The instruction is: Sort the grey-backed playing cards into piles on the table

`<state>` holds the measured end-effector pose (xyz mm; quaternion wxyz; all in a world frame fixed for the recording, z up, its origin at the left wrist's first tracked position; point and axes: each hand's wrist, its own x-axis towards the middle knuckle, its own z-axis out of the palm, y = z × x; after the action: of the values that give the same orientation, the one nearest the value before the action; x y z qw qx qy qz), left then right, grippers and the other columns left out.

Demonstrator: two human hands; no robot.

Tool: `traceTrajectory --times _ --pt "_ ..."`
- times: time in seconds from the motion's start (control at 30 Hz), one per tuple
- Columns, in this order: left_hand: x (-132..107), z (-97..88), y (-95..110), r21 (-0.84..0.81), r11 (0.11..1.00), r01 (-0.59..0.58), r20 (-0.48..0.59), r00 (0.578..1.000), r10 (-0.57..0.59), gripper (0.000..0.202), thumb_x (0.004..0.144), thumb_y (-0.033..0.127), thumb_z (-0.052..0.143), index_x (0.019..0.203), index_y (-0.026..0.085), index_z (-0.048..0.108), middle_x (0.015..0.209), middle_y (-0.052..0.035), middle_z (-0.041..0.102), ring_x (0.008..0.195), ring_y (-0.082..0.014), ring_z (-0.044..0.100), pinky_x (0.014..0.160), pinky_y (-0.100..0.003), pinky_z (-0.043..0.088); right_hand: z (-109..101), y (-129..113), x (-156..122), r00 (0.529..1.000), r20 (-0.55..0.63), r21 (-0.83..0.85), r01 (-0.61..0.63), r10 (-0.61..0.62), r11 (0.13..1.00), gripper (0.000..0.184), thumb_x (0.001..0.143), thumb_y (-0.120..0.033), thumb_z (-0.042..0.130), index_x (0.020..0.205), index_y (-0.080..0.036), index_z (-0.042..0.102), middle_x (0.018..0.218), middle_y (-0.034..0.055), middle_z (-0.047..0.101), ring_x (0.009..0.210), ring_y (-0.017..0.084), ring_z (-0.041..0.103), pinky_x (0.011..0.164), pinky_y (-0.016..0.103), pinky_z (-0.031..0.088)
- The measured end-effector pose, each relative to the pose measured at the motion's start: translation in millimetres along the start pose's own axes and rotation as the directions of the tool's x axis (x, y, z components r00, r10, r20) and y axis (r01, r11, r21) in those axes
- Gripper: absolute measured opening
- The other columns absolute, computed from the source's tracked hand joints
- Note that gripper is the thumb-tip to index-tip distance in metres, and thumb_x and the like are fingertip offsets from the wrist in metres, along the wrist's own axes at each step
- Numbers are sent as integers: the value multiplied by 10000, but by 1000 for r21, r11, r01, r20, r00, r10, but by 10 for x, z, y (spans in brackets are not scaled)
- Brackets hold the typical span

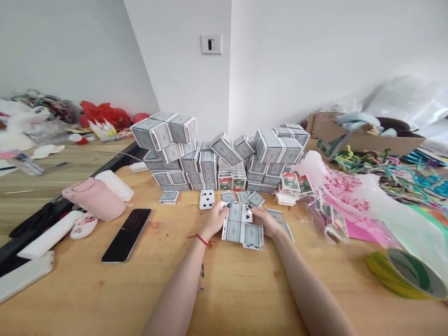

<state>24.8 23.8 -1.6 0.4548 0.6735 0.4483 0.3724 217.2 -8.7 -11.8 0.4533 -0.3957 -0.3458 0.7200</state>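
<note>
Left hand [217,221]: part-closed, gripping the grey-backed cards [233,226] by their side. Right hand [268,222]: part-closed, gripping the face-up card [247,217], thumb on top. Position: between both hands; whether lifted off the counter [245,291], I cannot tell. Hidden: most fingertips, behind the cards.

The left hand [216,221] and right hand [268,223] face each other across one shared grip, each pinching inward from its own side. The left thumb [224,209] and right thumb [255,210], both with dark nails, lie uppermost along the grip; most other fingers are hidden beneath it. Nearer the body than the grip, the left wrist [202,239] and right wrist [279,234] lead into bare forearms [180,284], which spread apart.
</note>
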Motion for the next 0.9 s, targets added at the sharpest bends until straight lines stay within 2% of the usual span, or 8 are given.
traceTrajectory --times 0.1,0.17,0.3,0.47,0.6,0.73,0.9 --pt "49 -26 -17 4 1000 29 -82 996 -29 263 778 401 428 751 147 492 615 25 472 584 -111 433 546 -222 340 -41 -37 -15 998 67 83 -4 -1 997 274 648 -414 639 747 -163 593 674 37 628 603 163 574 601 282 426" --pt "86 -26 -31 -3 1000 14 -93 996 -14 269 771 409 435 735 148 490 601 33 455 567 -104 417 539 -219 332 -39 -50 -13 998 60 78 -2 -2 997 255 638 -383 660 749 -162 597 660 33 628 592 157 574 595 275 424" --pt "136 8 -47 -48 998 -32 -54 998 30 254 768 396 444 761 149 503 662 19 499 619 -112 444 575 -222 351 25 -46 26 999 37 30 1 -2 1000 280 617 -345 697 816 -172 603 686 19 623 607 145 577 607 272 429" --pt "153 42 -54 -136 990 -23 9 1000 24 214 775 363 439 774 157 497 706 8 521 661 -122 457 608 -226 368 97 -11 127 997 28 27 71 -71 997 241 581 -303 730 660 -162 551 630 -13 577 584 119 552 626 278 439" --pt "173 33 -60 -193 981 -17 7 1000 19 210 789 356 420 773 161 495 740 0 523 694 -125 458 647 -229 375 88 25 208 993 42 34 110 -112 993 269 558 -301 743 685 -163 550 649 -13 582 604 131 560 655 313 445" --pt "196 28 -78 -128 991 -35 47 998 42 228 784 370 427 714 159 479 680 15 492 645 -115 436 602 -223 362 82 4 213 988 82 2 133 -133 991 317 570 -350 730 785 -175 574 728 12 607 683 158 584 688 326 440" --pt "213 39 -83 -27 998 -64 18 998 64 263 791 393 410 708 154 481 637 23 469 602 -108 415 559 -218 338 111 -72 149 986 117 -69 124 -115 990 353 595 -383 701 856 -184 569 788 41 616 753 180 585 681 312 446"
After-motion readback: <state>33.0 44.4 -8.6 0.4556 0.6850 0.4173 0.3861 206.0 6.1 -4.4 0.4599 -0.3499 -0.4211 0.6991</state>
